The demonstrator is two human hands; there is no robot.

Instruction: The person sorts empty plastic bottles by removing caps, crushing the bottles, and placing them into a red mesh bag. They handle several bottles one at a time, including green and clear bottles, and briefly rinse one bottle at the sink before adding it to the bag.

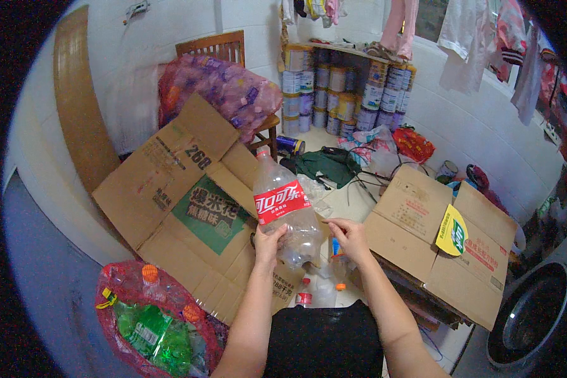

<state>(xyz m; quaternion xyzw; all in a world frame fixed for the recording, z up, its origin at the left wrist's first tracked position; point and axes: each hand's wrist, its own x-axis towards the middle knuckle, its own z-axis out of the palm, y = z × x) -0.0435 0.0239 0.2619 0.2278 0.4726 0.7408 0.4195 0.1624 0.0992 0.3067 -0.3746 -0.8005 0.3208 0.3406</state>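
Note:
A large clear plastic Coca-Cola bottle (283, 208) with a red label and red cap stands tilted in my left hand (269, 243), which grips it near its base. The bottle looks empty. Just right of its lower part is my right hand (352, 238), thumb and forefinger close together; whether they pinch something thin is unclear. Below, on the floor, are a smaller red-labelled bottle (304, 293) and a clear bottle with an orange cap (340, 274), partly hidden by my right hand and forearm.
Flattened cardboard boxes lie at left (170, 184) and right (406, 227). A pink mesh bag (106, 321) of bottles sits lower left. Stacked cans (335, 99), a dark green cloth (328, 165) and a stuffed sack (217, 92) on a wooden chair (234, 47) are farther back. A round-doored appliance (529, 312) stands right.

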